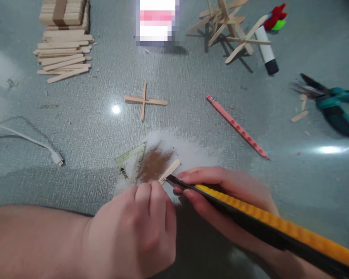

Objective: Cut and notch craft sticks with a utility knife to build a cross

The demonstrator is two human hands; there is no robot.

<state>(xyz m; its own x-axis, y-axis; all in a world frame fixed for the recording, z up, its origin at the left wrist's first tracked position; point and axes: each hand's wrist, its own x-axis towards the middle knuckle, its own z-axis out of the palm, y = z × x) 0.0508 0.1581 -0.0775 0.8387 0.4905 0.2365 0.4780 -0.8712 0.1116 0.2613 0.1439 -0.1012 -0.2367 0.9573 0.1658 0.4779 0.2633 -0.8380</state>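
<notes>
My left hand (139, 224) is closed on a wooden craft stick (173, 166), whose free end points up and right past my fingers. A yellow and black utility knife (241, 205) is gripped in my right hand (221, 182), and its dark blade tip rests at small marks on the stick. Beneath lies a brown, worn patch (154, 164) ringed by white on the tabletop. Just left of it is a clear set square (130, 157). Farther up sits a cross of two craft sticks (144, 100).
Stacked and loose craft sticks (64, 50) lie at the back left. A stick structure (227, 23) stands back right beside a white tube (266, 50). A pink pencil (238, 128) and green-handled pliers (334, 100) are on the right, a white cable (31, 139) on the left.
</notes>
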